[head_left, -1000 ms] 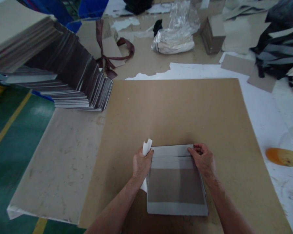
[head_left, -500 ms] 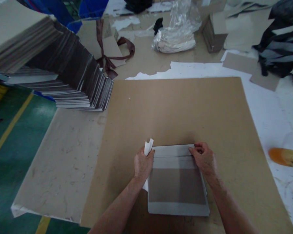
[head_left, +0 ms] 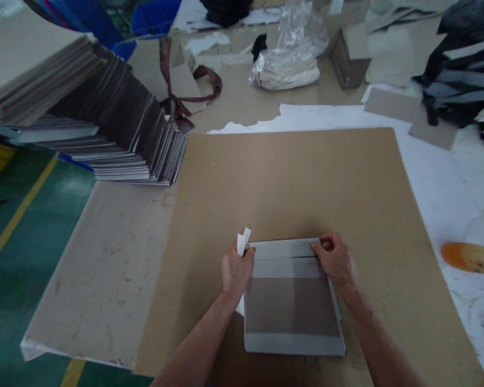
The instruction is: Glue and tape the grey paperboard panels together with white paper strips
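A flat grey board piece (head_left: pixel 292 306) with lighter borders lies on a large brown cardboard sheet (head_left: pixel 298 183) near me. My left hand (head_left: pixel 236 271) presses its far left corner and clutches a curled white paper strip (head_left: pixel 242 241). My right hand (head_left: pixel 337 260) pinches the far right corner of the folded grey flap (head_left: pixel 284 249), fingers closed on its edge.
A slanted stack of dark board covers (head_left: pixel 116 129) stands at the far left. A brown ribbon (head_left: pixel 185 94), a crumpled plastic bag (head_left: pixel 292 59), grey card pieces (head_left: pixel 393 105) and dark fabric (head_left: pixel 463 75) lie at the back. An orange object (head_left: pixel 470 257) rests right. Green floor shows left.
Both hands stay on the flap's corners with hardly any movement; the view has shifted slightly.
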Available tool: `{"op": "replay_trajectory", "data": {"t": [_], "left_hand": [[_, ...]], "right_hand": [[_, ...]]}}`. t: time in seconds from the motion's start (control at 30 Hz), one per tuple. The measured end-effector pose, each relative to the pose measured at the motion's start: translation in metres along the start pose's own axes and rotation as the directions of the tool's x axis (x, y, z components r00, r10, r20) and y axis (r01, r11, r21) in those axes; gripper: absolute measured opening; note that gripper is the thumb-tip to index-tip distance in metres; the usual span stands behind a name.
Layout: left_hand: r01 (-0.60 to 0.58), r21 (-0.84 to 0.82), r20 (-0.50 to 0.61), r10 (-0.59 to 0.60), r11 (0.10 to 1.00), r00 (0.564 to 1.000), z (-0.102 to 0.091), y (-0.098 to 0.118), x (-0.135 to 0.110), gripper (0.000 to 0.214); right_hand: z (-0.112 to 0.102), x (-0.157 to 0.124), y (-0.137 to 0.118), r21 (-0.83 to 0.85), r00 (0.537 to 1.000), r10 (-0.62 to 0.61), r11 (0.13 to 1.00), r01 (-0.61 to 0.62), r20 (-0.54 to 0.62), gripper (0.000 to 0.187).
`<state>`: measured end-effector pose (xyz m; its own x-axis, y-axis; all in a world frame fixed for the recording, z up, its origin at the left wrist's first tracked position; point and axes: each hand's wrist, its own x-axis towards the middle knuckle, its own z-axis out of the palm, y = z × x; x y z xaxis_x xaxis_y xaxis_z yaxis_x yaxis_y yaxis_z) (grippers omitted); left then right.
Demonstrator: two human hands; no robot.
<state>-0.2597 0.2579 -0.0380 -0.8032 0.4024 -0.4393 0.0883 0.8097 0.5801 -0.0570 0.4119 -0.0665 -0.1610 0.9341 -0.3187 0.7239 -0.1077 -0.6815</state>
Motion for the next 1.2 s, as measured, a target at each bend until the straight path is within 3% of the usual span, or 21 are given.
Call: {"op": "replay_trajectory", "data": {"t": [0.3,0.53,0.67,0.87,1.0,1.1,1.2], "left_hand": [[-0.046,-0.023,0.026,0.046,0.999,0.999,0.0,-0.004,0.005,0.014],[-0.002,-0.015,-0.062,0.002,1.0,0.998,-0.019,-0.014,0.015,0.019],[-0.021,0.019,-0.046,0.022,1.0,0.999,-0.03,-0.01,0.016,0.025],[-0.129,0.13,0.051,0.123,0.983,0.991,-0.024,0.004,0.012,0.039],[-0.153,0.178,0.066,0.143,0.972,0.988,-0.022,0.0,0.012,0.034],[-0.198,0.169,0.071,0.189,0.965,0.979,-0.023,-0.007,0.013,0.026],[-0.272,0.144,0.065,0.266,0.951,0.962,-0.026,-0.018,0.008,0.021]], "right_hand": [[-0.001,0.014,0.017,0.099,0.993,-0.022,0.995,0.01,0.117,0.036],[-0.007,0.019,0.018,0.133,0.996,-0.037,0.991,0.026,0.08,0.039],[-0.01,0.012,0.01,0.091,0.998,-0.069,0.994,0.067,0.015,0.044],[0.003,0.004,-0.004,-0.022,0.989,-0.136,0.99,0.138,0.065,0.041],[0.003,0.004,-0.004,-0.1,0.978,-0.201,0.974,0.205,0.049,0.038],[0.005,-0.009,-0.01,-0.137,0.947,-0.321,0.937,0.321,0.021,0.035],[0.017,-0.036,-0.023,-0.097,0.838,-0.534,0.833,0.545,0.115,0.035]]}}
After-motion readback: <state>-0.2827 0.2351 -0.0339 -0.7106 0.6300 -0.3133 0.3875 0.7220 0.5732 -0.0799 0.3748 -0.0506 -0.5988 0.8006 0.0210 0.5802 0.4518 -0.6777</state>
